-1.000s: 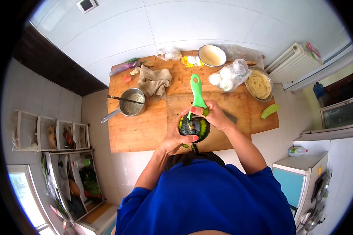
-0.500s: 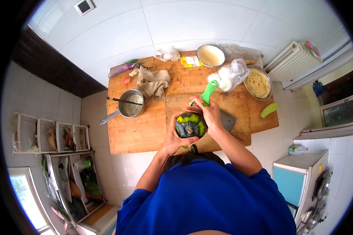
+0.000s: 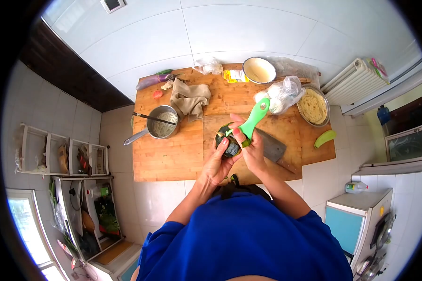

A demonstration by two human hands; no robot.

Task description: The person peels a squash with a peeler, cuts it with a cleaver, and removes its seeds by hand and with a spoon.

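Note:
A dark green squash [image 3: 231,149] is held over the near part of the wooden table, partly hidden by my fingers. My left hand [image 3: 216,164] grips it from below and the left, its thumb on the squash's face. In my right hand [image 3: 252,152] is a bright green peeler [image 3: 257,114], its handle pointing up and right and its head against the squash's upper side. A strip of dark peel shows by my right fingers. Right of my right hand, a cleaver [image 3: 273,149] lies on the cutting board [image 3: 288,171].
On the table [image 3: 147,164] are a saucepan [image 3: 163,122] with chopsticks, a cloth [image 3: 190,97], an eggplant [image 3: 148,81], an enamel bowl [image 3: 259,70], a plastic bag [image 3: 286,93], a dough bowl [image 3: 312,107] and a light green vegetable piece [image 3: 325,138].
The squash has turned in my left hand, its stem now toward the upper left. The peeler has come back down against it, after being lifted off half a second ago.

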